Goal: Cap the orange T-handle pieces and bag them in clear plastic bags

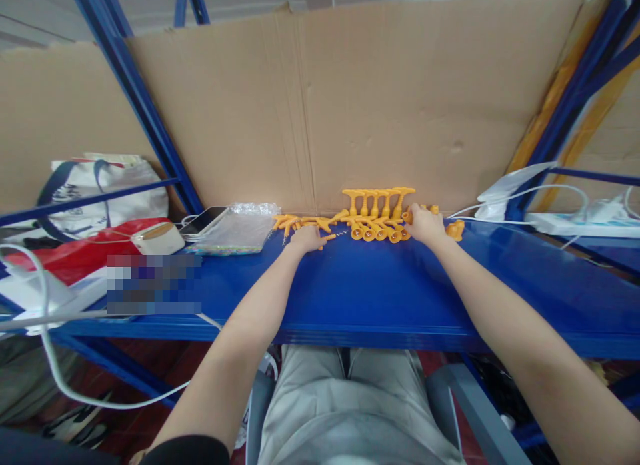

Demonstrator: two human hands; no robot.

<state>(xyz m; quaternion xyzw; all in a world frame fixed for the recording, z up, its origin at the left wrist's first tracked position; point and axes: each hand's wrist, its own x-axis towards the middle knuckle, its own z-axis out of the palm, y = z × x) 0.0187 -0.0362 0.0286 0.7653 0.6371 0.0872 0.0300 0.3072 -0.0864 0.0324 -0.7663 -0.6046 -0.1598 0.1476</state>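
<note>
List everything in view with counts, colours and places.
Table: one, blue, centre
Cardboard: several sheets, brown, behind
Frame posts: several, blue, both sides
T-shaped pieces: several, yellow, upright near cardboard
Round pieces: several, yellow, before those
Spiral pieces: several, yellow and metal, centre-left
Cup piece: one, yellow, right of row
Tote: one, white and navy, left
Red item: one, red, left
Case: one, beige, on red item
Phone: one, black, left
Packet: one, clear, right of phone
Cables: several, white, both sides
Power strip: one, white, right
Chair: one, grey, below
Legs: two, grey-clad, below
Left hand: one, at spiral pieces
Right hand: one, at row's right end
</note>
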